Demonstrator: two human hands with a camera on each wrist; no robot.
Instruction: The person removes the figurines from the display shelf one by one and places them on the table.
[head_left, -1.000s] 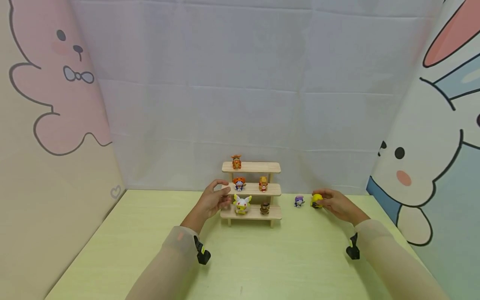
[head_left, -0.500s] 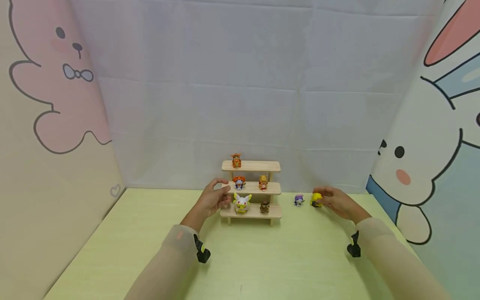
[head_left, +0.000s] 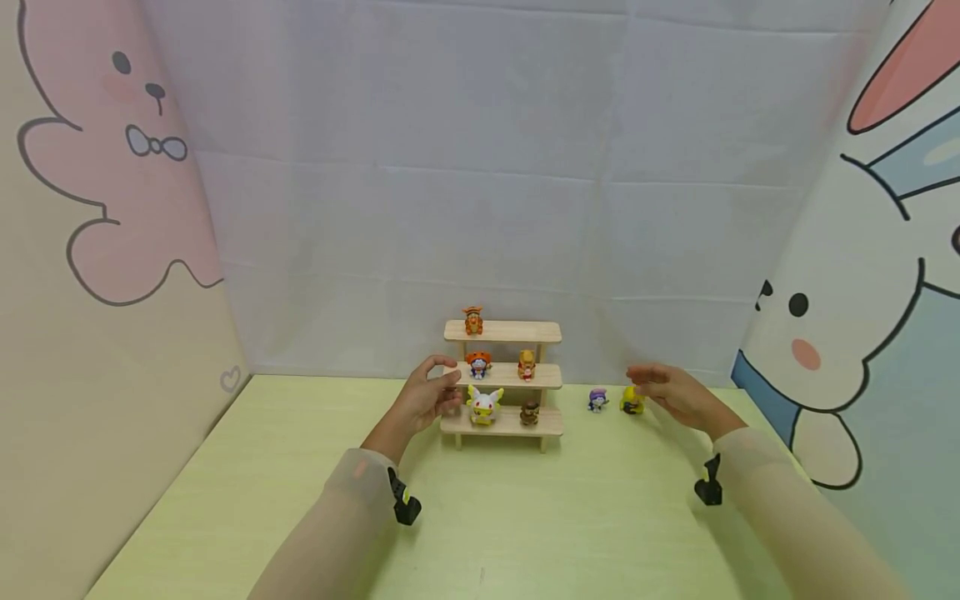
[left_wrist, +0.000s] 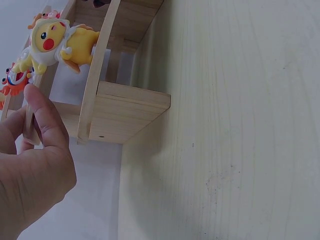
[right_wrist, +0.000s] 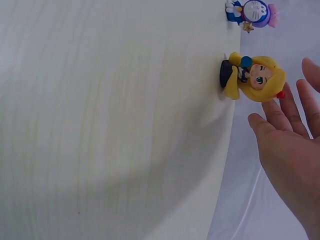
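Observation:
My left hand (head_left: 422,402) pinches the left end of the middle board of a three-tier wooden display stand (head_left: 521,332). In the left wrist view, a finger and thumb lie on either side of that board. My right hand (head_left: 681,398), fingers extended and parted, hovers right beside a figurine with long yellow hair (right_wrist: 262,77). That figurine stands upright on the table, fingertips close to its head in the right wrist view. To its left stands a small Doraemon figurine in a purple hat (head_left: 597,400).
Several figurines occupy the stand: a striped orange one (head_left: 473,321) on top, an orange-hooded one (head_left: 478,365) and a yellow bear (head_left: 527,365) midway, a white-hooded Pikachu (head_left: 483,407) and a brown one (head_left: 529,413) below. A white cloth (head_left: 405,225) hangs behind the table (head_left: 585,517).
My right hand has let go of the yellow-haired figurine and lifted slightly up and away, its fingers opening. My left hand stays at the stand.

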